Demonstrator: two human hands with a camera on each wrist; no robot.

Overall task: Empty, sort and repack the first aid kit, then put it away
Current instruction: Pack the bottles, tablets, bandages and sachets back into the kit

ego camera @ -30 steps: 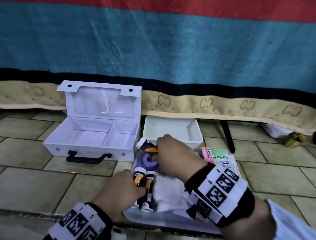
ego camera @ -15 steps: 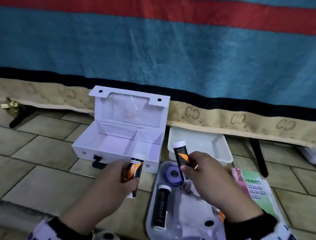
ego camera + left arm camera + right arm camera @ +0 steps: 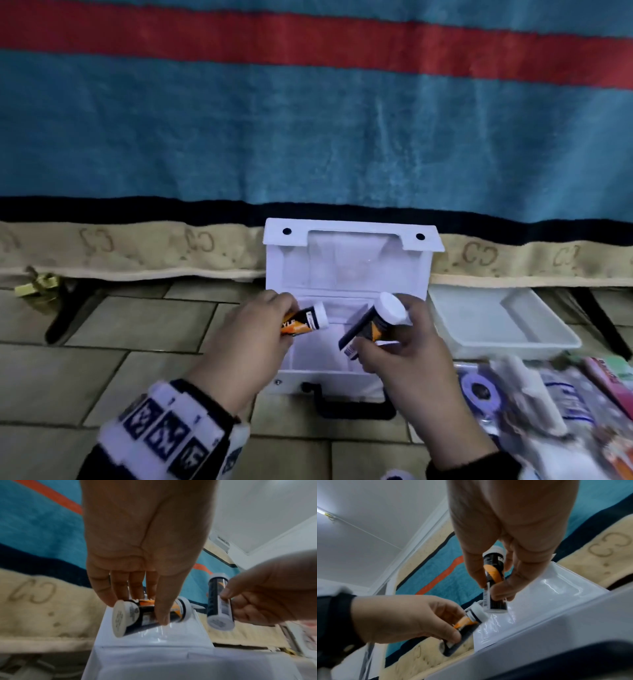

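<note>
Now both hands hover above the open white plastic first aid case on the tiled floor. Left hand grips a black-and-orange tube with a white cap, lying sideways. Right hand grasps a second matching tube, tilted cap-up. Right of the case: an empty white tray and, nearer, blurred loose supplies.

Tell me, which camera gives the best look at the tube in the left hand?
The left wrist view: the left hand's tube fills the centre, showing its base, label and white cap, fingers pinching it. The head view shows only its capped end past the left hand. The right wrist view shows it smaller, partly covered.
</note>
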